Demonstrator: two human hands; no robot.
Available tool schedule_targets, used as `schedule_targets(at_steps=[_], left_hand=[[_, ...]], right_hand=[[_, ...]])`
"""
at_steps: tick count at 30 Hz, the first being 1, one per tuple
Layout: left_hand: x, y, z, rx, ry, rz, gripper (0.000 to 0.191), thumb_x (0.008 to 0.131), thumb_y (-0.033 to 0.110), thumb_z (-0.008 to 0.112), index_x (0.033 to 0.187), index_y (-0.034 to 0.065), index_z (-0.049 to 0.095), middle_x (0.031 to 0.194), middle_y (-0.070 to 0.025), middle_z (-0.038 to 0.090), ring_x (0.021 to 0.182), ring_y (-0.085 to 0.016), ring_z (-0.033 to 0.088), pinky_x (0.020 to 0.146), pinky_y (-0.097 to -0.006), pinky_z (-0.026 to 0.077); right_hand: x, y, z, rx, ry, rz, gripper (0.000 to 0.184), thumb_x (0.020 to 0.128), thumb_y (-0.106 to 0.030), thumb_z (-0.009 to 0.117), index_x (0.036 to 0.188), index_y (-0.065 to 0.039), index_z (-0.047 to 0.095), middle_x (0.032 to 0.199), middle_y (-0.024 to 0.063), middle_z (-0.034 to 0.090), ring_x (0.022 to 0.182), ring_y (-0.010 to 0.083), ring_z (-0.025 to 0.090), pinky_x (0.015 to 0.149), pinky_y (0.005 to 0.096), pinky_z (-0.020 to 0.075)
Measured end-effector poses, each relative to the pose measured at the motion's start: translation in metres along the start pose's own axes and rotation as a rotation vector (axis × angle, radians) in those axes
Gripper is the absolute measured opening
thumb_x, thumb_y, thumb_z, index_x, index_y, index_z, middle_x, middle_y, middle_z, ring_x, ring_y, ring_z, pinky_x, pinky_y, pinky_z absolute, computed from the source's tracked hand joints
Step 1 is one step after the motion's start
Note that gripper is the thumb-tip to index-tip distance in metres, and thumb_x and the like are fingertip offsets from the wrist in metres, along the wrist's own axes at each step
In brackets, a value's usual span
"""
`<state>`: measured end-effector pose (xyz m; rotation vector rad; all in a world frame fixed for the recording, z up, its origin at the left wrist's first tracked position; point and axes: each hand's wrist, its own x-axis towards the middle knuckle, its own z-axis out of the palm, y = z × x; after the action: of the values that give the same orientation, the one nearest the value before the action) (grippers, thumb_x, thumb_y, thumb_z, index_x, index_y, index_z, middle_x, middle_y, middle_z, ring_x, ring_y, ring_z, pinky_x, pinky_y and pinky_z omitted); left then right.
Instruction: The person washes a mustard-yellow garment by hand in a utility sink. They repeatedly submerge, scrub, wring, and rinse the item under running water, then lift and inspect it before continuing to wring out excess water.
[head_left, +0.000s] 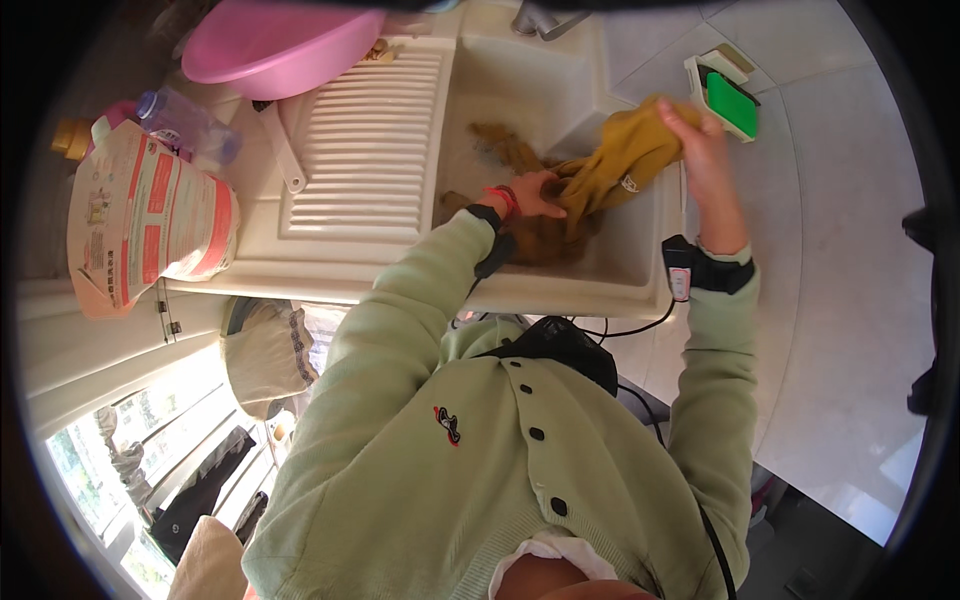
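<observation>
A wet mustard-yellow garment (600, 176) with a small white patch is stretched up from the sink basin (517, 71) towards the right rim. My right hand (697, 146) grips its raised end above that rim, the thumb lying over the cloth. Lower in the basin, my left hand (534, 195) has its fingers and thumb around a bunched part of the same garment. The rest of the cloth lies dark and soaked in the water, partly hidden by my left hand and sleeve.
Left of the basin is a ribbed washboard (364, 150) with a white-handled brush (281, 146) beside it. A pink plastic basin (281, 45), a clear bottle (191, 124) and a detergent pouch (154, 217) stand farther left. A soap holder with a green-topped brush (731, 105) is at right, a faucet (536, 21) behind.
</observation>
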<state>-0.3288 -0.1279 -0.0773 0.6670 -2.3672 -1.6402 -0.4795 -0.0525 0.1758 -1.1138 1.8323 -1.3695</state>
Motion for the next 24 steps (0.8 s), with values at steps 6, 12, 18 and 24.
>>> schedule_targets(at_steps=[6, 12, 18, 24], left_hand=[[0.013, 0.028, -0.004, -0.579, 0.184, 0.063, 0.039, 0.083, 0.016, 0.060, 0.117, 0.0016, 0.048, 0.105, -0.0069, 0.059, 0.097, -0.013, 0.055, 0.083, -0.0269, 0.044], [0.014, 0.099, -0.112, -0.579, 0.491, 0.121, 0.032, 0.077, 0.019, 0.058, 0.102, -0.0019, 0.057, 0.095, -0.0102, 0.063, 0.089, -0.018, 0.058, 0.079, -0.0292, 0.044], [0.005, 0.140, -0.162, -0.662, 0.477, 0.101, 0.030, 0.081, 0.010, 0.054, 0.109, -0.0003, 0.054, 0.100, -0.0064, 0.061, 0.093, -0.018, 0.057, 0.082, -0.0256, 0.043], [0.000, 0.079, -0.093, -0.415, 0.366, -0.176, 0.014, 0.074, 0.013, 0.061, 0.084, 0.0042, 0.056, 0.077, -0.0036, 0.056, 0.074, -0.013, 0.051, 0.067, -0.0239, 0.040]], right_hand=[[-0.007, -0.074, -0.050, 0.087, 0.098, -0.196, 0.028, 0.084, -0.018, 0.060, 0.103, 0.002, 0.059, 0.099, 0.0067, 0.062, 0.091, 0.0129, 0.057, 0.081, 0.0236, 0.0420], [-0.007, -0.110, -0.082, 0.171, 0.355, -0.303, 0.035, 0.088, -0.017, 0.053, 0.115, 0.005, 0.050, 0.109, 0.0104, 0.058, 0.103, 0.0173, 0.054, 0.089, 0.0290, 0.0400], [-0.012, -0.127, -0.104, 0.155, 0.036, -0.572, 0.035, 0.093, -0.020, 0.040, 0.118, 0.003, 0.047, 0.068, -0.0043, 0.040, 0.063, 0.0056, 0.040, 0.065, 0.0194, 0.0345], [-0.004, 0.022, -0.020, -0.231, -0.540, -0.118, 0.018, 0.087, -0.019, 0.053, 0.099, -0.008, 0.060, 0.080, -0.0042, 0.056, 0.066, 0.0047, 0.047, 0.058, 0.0182, 0.0395]])
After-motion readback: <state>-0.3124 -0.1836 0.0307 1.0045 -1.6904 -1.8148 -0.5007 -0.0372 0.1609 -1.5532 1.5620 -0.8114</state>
